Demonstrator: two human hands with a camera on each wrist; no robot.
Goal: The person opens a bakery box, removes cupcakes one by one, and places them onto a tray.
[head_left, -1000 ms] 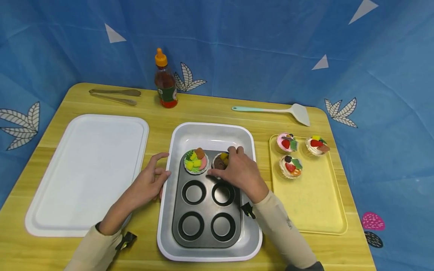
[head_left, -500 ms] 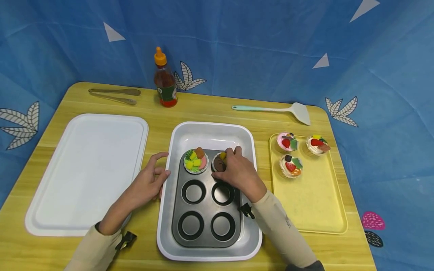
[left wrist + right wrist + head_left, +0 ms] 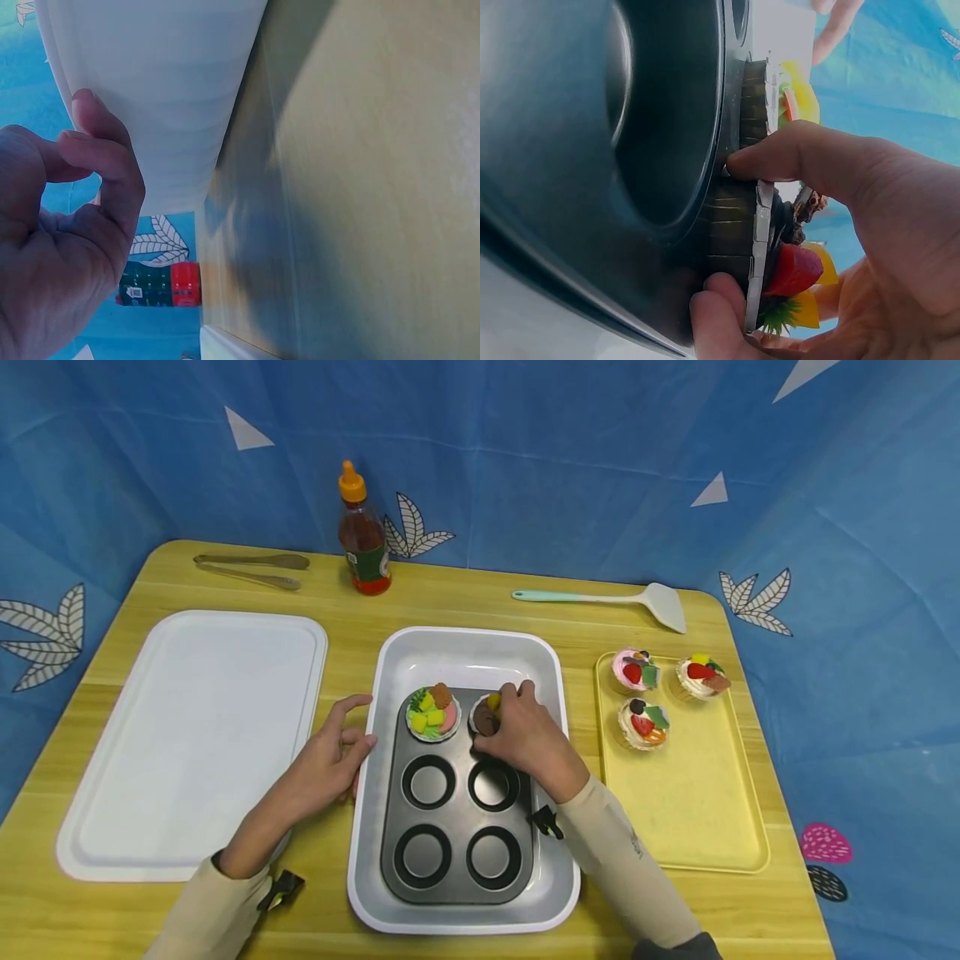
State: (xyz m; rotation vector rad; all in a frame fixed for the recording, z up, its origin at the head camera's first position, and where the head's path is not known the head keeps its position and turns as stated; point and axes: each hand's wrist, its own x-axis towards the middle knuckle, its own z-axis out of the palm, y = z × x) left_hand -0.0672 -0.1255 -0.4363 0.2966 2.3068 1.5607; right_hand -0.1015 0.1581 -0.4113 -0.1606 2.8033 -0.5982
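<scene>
The dark-topped cupcake (image 3: pixel 484 720) sits in the muffin tin's (image 3: pixel 461 827) upper right cup. My right hand (image 3: pixel 534 737) pinches it; in the right wrist view, thumb and fingers lie on opposite sides of the cupcake's wrapper (image 3: pixel 731 225). Beside it, in the upper left cup, stands a cupcake with yellow and green topping (image 3: pixel 432 713). The tin lies inside a deep white tray (image 3: pixel 363 860). My left hand (image 3: pixel 324 767) touches that tray's left rim, and the left wrist view shows its bent fingers (image 3: pixel 116 161) against the outer wall.
Three cupcakes stand on a yellow tray (image 3: pixel 682 810) at the right. A flat white tray (image 3: pixel 195 735) lies at the left. Along the back are metal tongs (image 3: pixel 251 561), a sauce bottle (image 3: pixel 365 547) and a spatula (image 3: pixel 600 598).
My right thumb has shifted slightly right, closer round the dark-topped cupcake. My left hand stays at the tray's rim.
</scene>
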